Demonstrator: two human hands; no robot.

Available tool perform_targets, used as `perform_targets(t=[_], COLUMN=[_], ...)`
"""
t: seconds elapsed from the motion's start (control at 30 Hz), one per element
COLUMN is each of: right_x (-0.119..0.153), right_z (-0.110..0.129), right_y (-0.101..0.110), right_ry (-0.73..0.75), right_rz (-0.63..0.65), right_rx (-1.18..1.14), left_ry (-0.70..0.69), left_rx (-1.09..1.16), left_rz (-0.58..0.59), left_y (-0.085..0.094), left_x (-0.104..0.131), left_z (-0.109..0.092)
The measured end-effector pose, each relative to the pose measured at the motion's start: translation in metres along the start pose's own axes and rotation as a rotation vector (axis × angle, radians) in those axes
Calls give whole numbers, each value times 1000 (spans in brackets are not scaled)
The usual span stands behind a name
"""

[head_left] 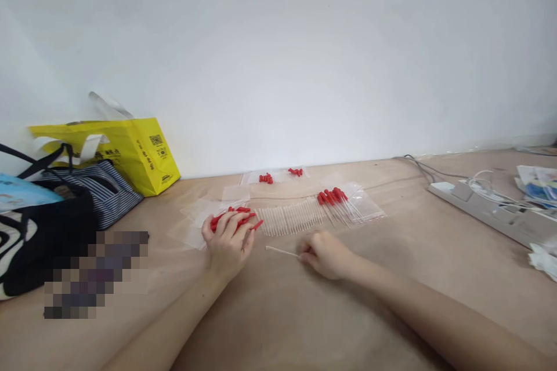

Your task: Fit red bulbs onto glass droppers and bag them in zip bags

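Note:
My left hand (228, 239) rests over a pile of small red tubular pieces (241, 209), fingers spread and touching them; part of the pile is hidden beneath it. One red piece (258, 225) sticks out by the thumb. With fingertips pinched, my right hand (326, 255) holds a thin white stick (281, 251) by one end, its other end pointing left. Between and beyond the hands lies a row of similar white sticks (289, 217), side by side. To their right, several sticks with red tips (334, 197) lie fanned on a clear plastic bag (369, 208).
Clear bags with red-tipped pieces (266, 178) lie by the wall. On the left stand a yellow bag (134, 156), a striped pouch (108, 191) and a black bag (73, 226), near a blurred-out object (98, 272). A white power strip (483, 211) with cables is on the right.

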State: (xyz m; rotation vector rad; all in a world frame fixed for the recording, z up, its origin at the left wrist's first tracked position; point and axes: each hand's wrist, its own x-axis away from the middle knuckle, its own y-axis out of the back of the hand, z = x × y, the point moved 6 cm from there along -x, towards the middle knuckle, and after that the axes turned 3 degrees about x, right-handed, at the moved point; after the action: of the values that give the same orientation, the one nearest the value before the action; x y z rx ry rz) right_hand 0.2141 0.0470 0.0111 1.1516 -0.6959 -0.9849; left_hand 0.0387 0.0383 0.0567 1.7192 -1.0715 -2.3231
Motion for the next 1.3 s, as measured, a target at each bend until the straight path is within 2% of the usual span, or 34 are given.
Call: perform_targets(t=[0.1, 0.2, 0.33, 0.47, 0.6, 0.7, 0.8, 0.87, 0.97, 1.1, 1.3], right_x=[6, 5, -1, -10, -8, -1, 5, 7, 9, 10, 9], right_z=[-27, -38, -24, -16, -17, -20, -23, -22, -17, -11, -5], right_y=[9, 17, 16, 4, -1, 1, 5, 5, 4, 2, -1], right_ry=[31, 53, 203, 217, 201, 174, 186, 246, 348, 371, 362], right_rz=[-11, -90, -159, -139, -201, -318, -436, -480, -523, -585, -568], right_rx=[-55, -76, -114, -135, -27, 47, -6, -72, -120, -91, -84], left_ry=[-58, -94, -49, -19, -116, -221, -280, -231, -42, 143, 188], left_rx=[203, 336, 373, 365, 376, 429, 449, 447, 460, 494, 498], left_rz=[113, 247, 366, 413, 493, 578, 601, 588, 549, 523, 490], left_y=[3, -3, -12, -17, -22, -24, -24, -25, -32, -44, -51], left_x=[4, 10, 13, 13, 14, 18, 20, 19, 16, 13, 13], left_z=[-11, -19, -22, -29, -36, -33, -28, -26, -25, -27, -22])
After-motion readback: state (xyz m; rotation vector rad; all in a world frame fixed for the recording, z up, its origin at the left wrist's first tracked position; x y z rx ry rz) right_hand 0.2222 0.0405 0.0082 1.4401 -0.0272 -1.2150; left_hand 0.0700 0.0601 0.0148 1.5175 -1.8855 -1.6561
